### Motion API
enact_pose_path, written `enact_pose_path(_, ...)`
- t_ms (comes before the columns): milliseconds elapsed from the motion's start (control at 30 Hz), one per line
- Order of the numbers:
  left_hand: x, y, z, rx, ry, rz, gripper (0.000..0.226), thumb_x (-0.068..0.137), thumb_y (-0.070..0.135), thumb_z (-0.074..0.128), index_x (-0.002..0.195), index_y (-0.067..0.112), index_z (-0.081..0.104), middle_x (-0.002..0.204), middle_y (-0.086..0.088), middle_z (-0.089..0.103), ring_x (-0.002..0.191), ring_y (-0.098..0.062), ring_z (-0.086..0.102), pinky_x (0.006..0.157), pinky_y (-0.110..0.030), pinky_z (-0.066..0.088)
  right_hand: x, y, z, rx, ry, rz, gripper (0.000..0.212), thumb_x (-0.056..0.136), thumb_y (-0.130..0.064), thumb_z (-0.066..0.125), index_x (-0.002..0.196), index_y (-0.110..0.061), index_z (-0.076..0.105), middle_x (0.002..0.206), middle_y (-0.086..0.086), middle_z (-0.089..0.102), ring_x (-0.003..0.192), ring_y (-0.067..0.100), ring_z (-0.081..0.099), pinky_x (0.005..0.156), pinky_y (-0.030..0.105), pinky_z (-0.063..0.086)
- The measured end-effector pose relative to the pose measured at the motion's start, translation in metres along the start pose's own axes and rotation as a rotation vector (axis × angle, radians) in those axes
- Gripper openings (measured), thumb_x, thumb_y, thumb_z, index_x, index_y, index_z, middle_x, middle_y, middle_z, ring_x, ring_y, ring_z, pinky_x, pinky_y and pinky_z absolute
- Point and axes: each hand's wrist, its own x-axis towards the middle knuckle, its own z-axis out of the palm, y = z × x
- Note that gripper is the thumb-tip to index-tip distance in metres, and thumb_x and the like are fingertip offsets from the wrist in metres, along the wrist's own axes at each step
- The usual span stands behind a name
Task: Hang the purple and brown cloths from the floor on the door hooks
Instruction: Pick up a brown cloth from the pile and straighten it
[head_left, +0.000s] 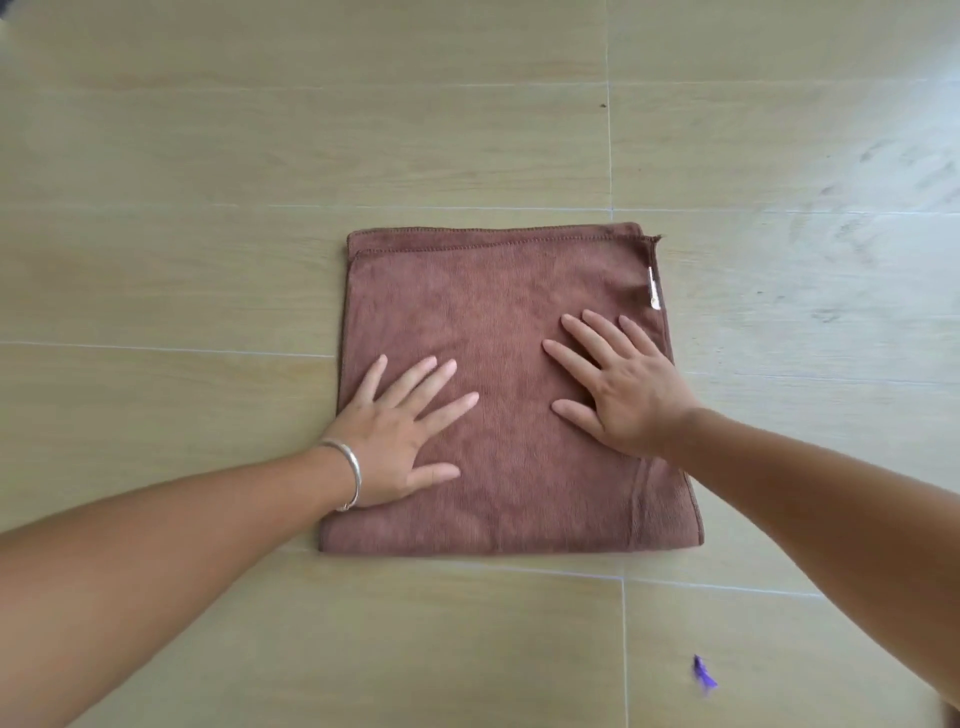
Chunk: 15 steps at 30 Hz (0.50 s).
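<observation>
Head view: folded brown microfibre cloth (498, 374) lies at frame centre on the pale wood-look tile floor (208, 156). Left hand (400, 436), at 8 o'clock, and right hand (618, 384), at 3 o'clock, press flat, fingers spread, gripping nothing, probably to smooth the fold.

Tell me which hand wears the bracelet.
The left hand: a silver bracelet circles its wrist. The right hand has a bare wrist. Both lie flat, fingers spread, on the brown cloth.
</observation>
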Motion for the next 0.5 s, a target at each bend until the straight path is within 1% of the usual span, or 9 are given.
enact_pose_path(67,0.024,-0.012,-0.012,-0.013,-0.035,-0.155,0.075,0.080,0.080,-0.001,0.142,0.045,-0.026,0.160,-0.002,-0.015,0.146,-0.019,-0.013,0.115,-0.057,-0.003,0.018,0.006,-0.009,-0.035,-0.009,0.113,0.073,0.092,-0.068,0.008,0.153,-0.028,0.014,0.160,0.007,0.013,0.148,0.026,0.006,0.119,0.048,0.005)
enact_pose_path(100,0.033,-0.016,-0.018,-0.033,-0.053,-0.218,0.075,0.079,0.079,-0.002,0.141,0.045,-0.027,0.160,-0.001,-0.016,0.146,-0.019,-0.013,0.115,-0.056,-0.002,0.025,0.006,-0.013,-0.036,-0.001,0.155,0.072,0.092,-0.066,0.010,0.153,-0.027,0.014,0.160,0.008,0.012,0.148,0.026,0.004,0.119,0.048,0.004)
enact_pose_path(167,0.039,-0.015,-0.026,-0.073,-0.073,-0.253,0.076,0.079,0.078,0.000,0.143,0.044,-0.022,0.160,0.001,-0.016,0.146,-0.018,-0.011,0.116,-0.054,0.001,0.028,0.001,-0.020,0.004,0.046,0.159,0.069,0.093,-0.063,0.019,0.152,-0.026,0.017,0.160,0.008,0.013,0.147,0.026,0.005,0.119,0.048,0.005)
enact_pose_path(267,0.016,0.000,-0.020,-0.101,-0.041,-0.176,0.076,0.081,0.077,0.006,0.144,0.044,-0.021,0.160,0.001,-0.015,0.147,-0.018,-0.010,0.117,-0.053,0.005,-0.001,-0.016,-0.012,0.092,0.121,0.009,0.071,0.093,-0.066,0.024,0.150,-0.025,0.026,0.158,0.009,0.022,0.147,0.026,0.013,0.119,0.048,0.013)
enact_pose_path(300,0.005,0.005,-0.015,-0.088,-0.011,-0.135,0.077,0.082,0.076,0.010,0.146,0.042,-0.016,0.160,-0.001,-0.011,0.147,-0.020,-0.007,0.116,-0.054,0.008,-0.014,-0.020,-0.006,0.124,0.121,-0.058,0.072,0.091,-0.067,0.028,0.149,-0.025,0.029,0.157,0.009,0.024,0.146,0.025,0.016,0.118,0.049,0.015)
enact_pose_path(400,-0.028,0.007,-0.003,-0.059,0.064,0.013,0.075,0.087,0.068,0.029,0.151,0.034,0.015,0.160,-0.006,0.011,0.147,-0.026,0.012,0.113,-0.059,0.019,-0.052,-0.016,0.012,0.184,0.095,-0.233,0.072,0.087,-0.064,0.043,0.146,-0.023,0.038,0.156,0.010,0.026,0.146,0.025,0.019,0.118,0.049,0.018)
enact_pose_path(433,-0.038,0.004,0.000,-0.041,0.068,0.051,0.074,0.087,0.067,0.034,0.151,0.031,0.022,0.159,-0.008,0.015,0.146,-0.027,0.017,0.112,-0.059,0.021,-0.060,-0.011,0.015,0.197,0.098,-0.263,0.072,0.086,-0.064,0.045,0.146,-0.023,0.039,0.156,0.011,0.027,0.146,0.025,0.020,0.117,0.049,0.018)
enact_pose_path(500,-0.059,-0.003,0.007,0.005,0.064,0.107,0.073,0.087,0.064,0.037,0.150,0.028,0.027,0.158,-0.011,0.019,0.144,-0.029,0.021,0.111,-0.058,0.023,-0.072,-0.001,0.018,0.196,0.109,-0.311,0.072,0.086,-0.065,0.047,0.144,-0.022,0.043,0.155,0.011,0.029,0.145,0.026,0.022,0.117,0.050,0.020)
